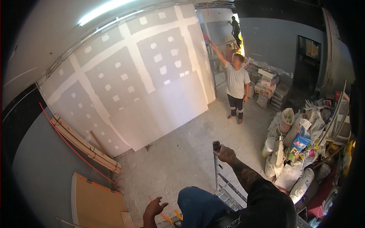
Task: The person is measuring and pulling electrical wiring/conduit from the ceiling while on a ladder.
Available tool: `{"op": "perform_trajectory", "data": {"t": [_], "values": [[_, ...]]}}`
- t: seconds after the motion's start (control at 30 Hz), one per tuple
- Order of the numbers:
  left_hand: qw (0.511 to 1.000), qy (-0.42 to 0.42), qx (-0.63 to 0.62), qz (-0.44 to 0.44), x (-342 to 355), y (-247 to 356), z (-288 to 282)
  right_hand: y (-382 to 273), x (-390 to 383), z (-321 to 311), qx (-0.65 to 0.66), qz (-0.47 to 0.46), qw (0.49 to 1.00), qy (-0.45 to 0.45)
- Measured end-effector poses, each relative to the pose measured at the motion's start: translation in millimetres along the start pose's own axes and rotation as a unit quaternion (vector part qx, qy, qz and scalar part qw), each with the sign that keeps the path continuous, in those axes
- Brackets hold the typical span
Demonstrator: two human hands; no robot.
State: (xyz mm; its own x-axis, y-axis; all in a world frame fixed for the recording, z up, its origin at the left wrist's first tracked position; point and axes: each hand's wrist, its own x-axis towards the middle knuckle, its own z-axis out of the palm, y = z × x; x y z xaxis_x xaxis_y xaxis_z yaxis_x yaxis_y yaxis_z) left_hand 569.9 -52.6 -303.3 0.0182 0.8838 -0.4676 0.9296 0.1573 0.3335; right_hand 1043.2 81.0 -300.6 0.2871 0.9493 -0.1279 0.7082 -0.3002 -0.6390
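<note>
My right hand [227, 155] reaches forward with its fingers wrapped round a short dark cylinder [216, 146], whose exact kind I cannot make out. A long thin straight edge runs down just below that hand, and I cannot tell whether it joins the cylinder. My left hand [155, 207] hangs low at the lower edge, fingers apart and holding nothing. Close to it are an orange strip and yellow pieces [178, 214]. Between my arms shows my blue-clad knee [199, 205], with metal ladder-like parts [230, 197] beside it.
A person [238, 81] in a grey shirt stands ahead, one arm raised; others are behind. Patched plasterboard [152, 60] fills the left. Sacks and buckets [291, 144] crowd the right. Long timber boards [85, 142] and a tan panel [97, 201] lean at left.
</note>
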Motion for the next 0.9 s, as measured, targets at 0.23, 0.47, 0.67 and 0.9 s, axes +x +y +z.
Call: {"op": "perform_trajectory", "data": {"t": [0.23,0.47,0.67,0.9], "values": [[1.000,0.004,-0.005,0.000,-7,9,-9,-5,-2,-6,-0.007,0.001,1.000,-0.004],[1.000,0.016,-0.007,0.011,-13,4,-6,-2,-6,-2,-0.002,-0.004,1.000,-0.005],[0.999,0.022,-0.005,0.029,-5,3,-1,3,-5,-6,-0.025,0.002,1.000,-0.014],[0.999,0.030,-0.018,0.023,-4,6,-2,-10,-3,-15,-0.025,-0.003,0.999,-0.024]]}}
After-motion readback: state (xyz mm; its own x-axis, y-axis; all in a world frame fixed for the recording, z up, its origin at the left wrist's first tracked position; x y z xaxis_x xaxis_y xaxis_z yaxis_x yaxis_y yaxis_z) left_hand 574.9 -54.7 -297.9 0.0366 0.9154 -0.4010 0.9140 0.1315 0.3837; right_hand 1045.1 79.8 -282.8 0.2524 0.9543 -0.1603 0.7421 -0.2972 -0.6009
